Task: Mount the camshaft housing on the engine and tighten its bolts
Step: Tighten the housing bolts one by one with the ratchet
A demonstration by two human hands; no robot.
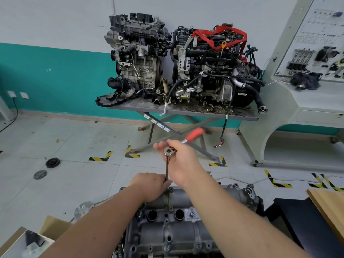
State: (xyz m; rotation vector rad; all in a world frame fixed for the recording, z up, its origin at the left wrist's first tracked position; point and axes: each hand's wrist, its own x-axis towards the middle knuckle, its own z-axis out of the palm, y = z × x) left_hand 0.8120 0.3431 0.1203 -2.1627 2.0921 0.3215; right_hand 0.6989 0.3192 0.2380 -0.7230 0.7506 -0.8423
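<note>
While I look down past both forearms, the camshaft housing (178, 218) sits on top of the engine (167, 244) at the bottom of the view, its two round wells facing up. My right hand (183, 161) is wrapped around the head end of a ratchet (169, 151), whose red handle (194, 134) sticks out beyond the knuckles toward the far side (it is blurred). From the ratchet head a thin extension bar (167, 169) runs straight down to the far edge of the housing. My left hand (151, 185) pinches the lower end of that bar between thumb and fingers, with the heel of the hand resting on the housing. I cannot see the bolt under the bar; the fingers hide it.

Beyond the hands, two other engines (176, 60) stand side by side on a grey scissor table (186, 109) against the white and teal wall. A dark pulley (52, 162) and a grey disc (40, 174) lie on the floor at left.
</note>
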